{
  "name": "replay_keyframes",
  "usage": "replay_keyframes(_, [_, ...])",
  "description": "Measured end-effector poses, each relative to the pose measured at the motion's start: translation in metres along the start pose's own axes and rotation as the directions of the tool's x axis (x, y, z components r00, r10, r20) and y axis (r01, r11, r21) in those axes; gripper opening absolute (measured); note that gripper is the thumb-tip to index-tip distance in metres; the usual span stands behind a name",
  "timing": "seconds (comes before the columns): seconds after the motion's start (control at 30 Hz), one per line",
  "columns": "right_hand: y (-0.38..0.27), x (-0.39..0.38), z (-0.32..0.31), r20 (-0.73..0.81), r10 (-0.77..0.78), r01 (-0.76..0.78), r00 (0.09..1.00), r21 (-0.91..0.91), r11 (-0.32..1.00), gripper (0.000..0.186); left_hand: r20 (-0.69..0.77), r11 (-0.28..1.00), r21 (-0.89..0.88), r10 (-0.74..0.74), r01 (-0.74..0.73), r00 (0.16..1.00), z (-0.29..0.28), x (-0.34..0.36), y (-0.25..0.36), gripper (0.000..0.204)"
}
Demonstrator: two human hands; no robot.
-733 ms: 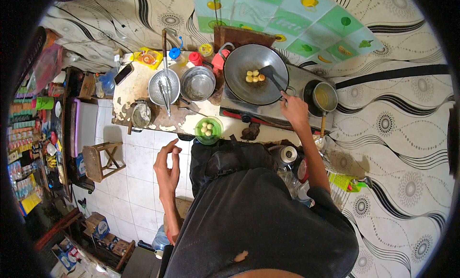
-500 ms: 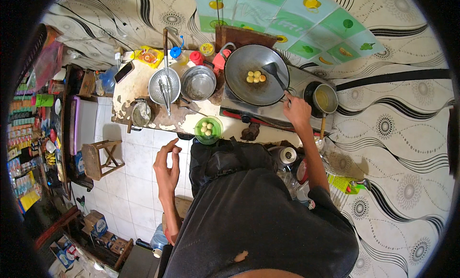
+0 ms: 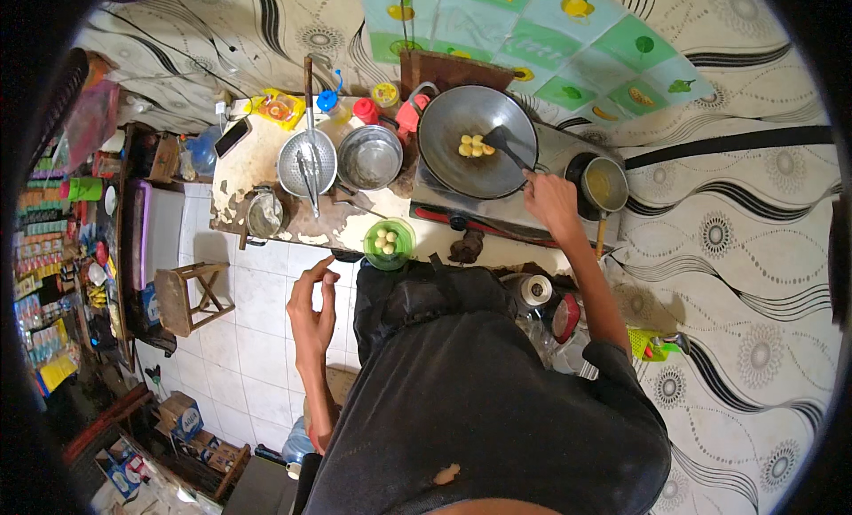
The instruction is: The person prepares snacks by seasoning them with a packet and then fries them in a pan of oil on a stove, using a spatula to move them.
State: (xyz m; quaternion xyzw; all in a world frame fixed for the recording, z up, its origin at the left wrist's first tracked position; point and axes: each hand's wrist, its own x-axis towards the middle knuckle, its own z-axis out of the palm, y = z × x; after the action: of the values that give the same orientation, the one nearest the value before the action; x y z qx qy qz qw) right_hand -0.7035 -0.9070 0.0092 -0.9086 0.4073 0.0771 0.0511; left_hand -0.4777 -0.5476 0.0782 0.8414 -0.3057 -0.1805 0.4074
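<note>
My right hand (image 3: pixel 550 200) grips the handle of a black spatula (image 3: pixel 508 146) over a large grey wok (image 3: pixel 444 129) on the stove. The spatula's blade touches a cluster of small yellow-brown balls (image 3: pixel 472 146) in the wok's middle. Off to the left, my left hand (image 3: pixel 312 306) hangs in the air beside the counter's front edge, fingers loosely bent and apart, holding nothing. Nearest to it is a green bowl (image 3: pixel 404 256) with several pale round balls (image 3: pixel 386 241) inside.
A metal pot (image 3: pixel 368 158) and a strainer (image 3: pixel 297 178) with tongs across it stand left of the wok. To its right is a saucepan (image 3: pixel 606 185). A phone (image 3: pixel 232 137) lies at the counter's far left. A wooden stool (image 3: pixel 191 295) stands on the floor.
The spatula and my right hand have shifted slightly to the right and down, and the balls in the wok sit a little differently. My left hand stays raised and empty.
</note>
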Motion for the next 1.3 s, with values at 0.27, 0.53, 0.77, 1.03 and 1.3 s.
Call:
replay_keyframes(0.27, [0.001,-0.007,0.000,0.093,0.008,-0.001,0.996,-0.076,0.997,0.032,-0.013,1.000,0.003,0.002,-0.002,1.000,0.002,-0.003,-0.004,0.025])
replay_keyframes(0.53, [-0.004,-0.006,0.029,0.006,0.075,-0.076,0.997,0.072,0.995,0.041,-0.022,1.000,0.015,0.006,-0.006,1.000,0.000,-0.001,-0.001,0.025])
replay_keyframes(0.77, [-0.008,-0.006,0.019,-0.007,0.127,-0.125,0.992,0.150,0.981,0.041,-0.023,1.000,0.004,-0.004,0.004,1.000,0.003,-0.003,-0.005,0.025])
replay_keyframes(1.03, [-0.015,0.013,0.014,-0.081,0.055,-0.038,0.995,0.204,0.978,0.038,-0.028,1.000,-0.007,-0.001,0.000,1.000,0.002,-0.004,-0.003,0.025])
replay_keyframes(1.3, [0.000,0.013,0.025,-0.101,0.079,-0.040,0.992,0.341,0.939,0.039,-0.055,1.000,-0.006,-0.021,0.021,0.998,-0.002,-0.007,-0.004,0.025])
